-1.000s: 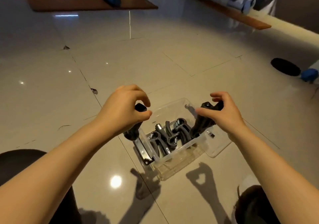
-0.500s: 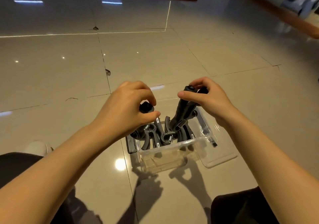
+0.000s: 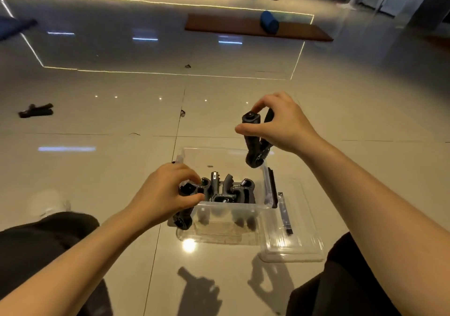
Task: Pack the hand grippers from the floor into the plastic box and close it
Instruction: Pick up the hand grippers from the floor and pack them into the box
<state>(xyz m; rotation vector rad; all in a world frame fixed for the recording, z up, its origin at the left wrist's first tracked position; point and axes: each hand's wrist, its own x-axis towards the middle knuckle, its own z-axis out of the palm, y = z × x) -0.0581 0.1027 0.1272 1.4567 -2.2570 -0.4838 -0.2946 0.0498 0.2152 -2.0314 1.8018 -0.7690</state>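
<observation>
From the head camera, your hands are apart. Your right hand (image 3: pixel 282 123) pinches a hand gripper (image 3: pixel 254 143) just above the far right corner of the plastic box (image 3: pixel 231 209). Your left hand (image 3: pixel 168 194) holds another gripper (image 3: pixel 186 191) at the near left wall. Lower each one into a free gap, handles down, so nothing sticks up. One more gripper (image 3: pixel 36 110) lies on the floor far to your left. The lid (image 3: pixel 299 242) lies beside the box.

Both bare forearms reach forward, left hand (image 3: pixel 168 194) low, right hand (image 3: pixel 282 123) raised, fingers curled on both.
</observation>
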